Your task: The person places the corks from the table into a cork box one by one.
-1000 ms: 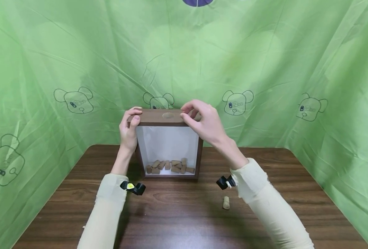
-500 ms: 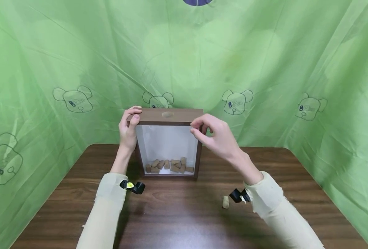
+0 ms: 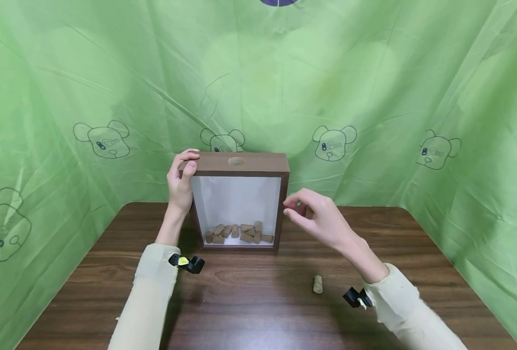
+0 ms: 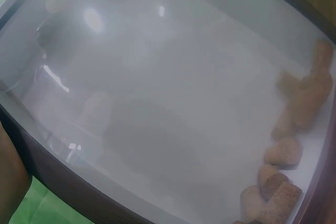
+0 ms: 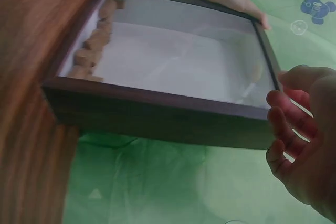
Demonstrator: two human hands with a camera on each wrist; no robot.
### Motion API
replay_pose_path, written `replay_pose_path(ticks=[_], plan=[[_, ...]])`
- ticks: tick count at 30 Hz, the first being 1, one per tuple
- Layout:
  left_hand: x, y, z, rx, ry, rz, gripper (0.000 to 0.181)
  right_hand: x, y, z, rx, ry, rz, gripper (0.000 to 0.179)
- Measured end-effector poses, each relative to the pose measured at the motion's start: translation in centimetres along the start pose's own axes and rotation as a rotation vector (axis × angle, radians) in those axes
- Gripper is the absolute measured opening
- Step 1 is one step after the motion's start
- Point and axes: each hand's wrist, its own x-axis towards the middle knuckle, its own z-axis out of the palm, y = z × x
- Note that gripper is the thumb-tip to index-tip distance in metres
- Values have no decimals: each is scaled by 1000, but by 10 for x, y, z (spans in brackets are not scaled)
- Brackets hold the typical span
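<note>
A brown shadow box frame (image 3: pixel 258 165) with a clear front and white inside stands upright on the table. Several corks (image 3: pixel 246 237) lie along its bottom, heaped on the right in the left wrist view. An oval hole (image 3: pixel 236 161) is in the middle of its top side. My left hand (image 3: pixel 181 189) grips the upper left corner, thumb on the front edge and fingers over the top. To the right of the frame hovers my right hand (image 3: pixel 319 218), its fingers loosely bent with nothing between them. One loose cork (image 3: pixel 317 285) stands or lies on the table below that hand; which, I cannot tell.
The dark wood tabletop (image 3: pixel 240 301) runs back to a rounded far edge. A green cloth (image 3: pixel 372 97) with printed bear heads hangs behind and on both sides. A black wrist camera (image 3: pixel 358 297) sits at the right cuff.
My right hand has left the top of the shadow box frame and moved down and to the right. My left hand keeps its grip, and the frame stays in place.
</note>
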Motion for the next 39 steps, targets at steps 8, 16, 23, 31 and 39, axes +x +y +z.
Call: replay_pose_path(ticks=[8, 16, 23, 31, 39], plan=[[-1, -2, -2, 8, 2, -23, 38, -25, 14, 7, -24, -80, 20, 12], [-2, 0, -2, 23, -4, -40, 39, -45, 26, 11, -31, -155, 43, 15], [-5, 25, 4, 42, -13, -44, 40, -64, 39, 17, -32, -279, 88, 16], [-5, 30, 6, 46, -13, -39, 40, -84, 53, 24, -43, -363, 90, 17], [-3, 30, 7, 37, -16, -29, 40, -108, 66, 23, -3, -555, 61, 27]])
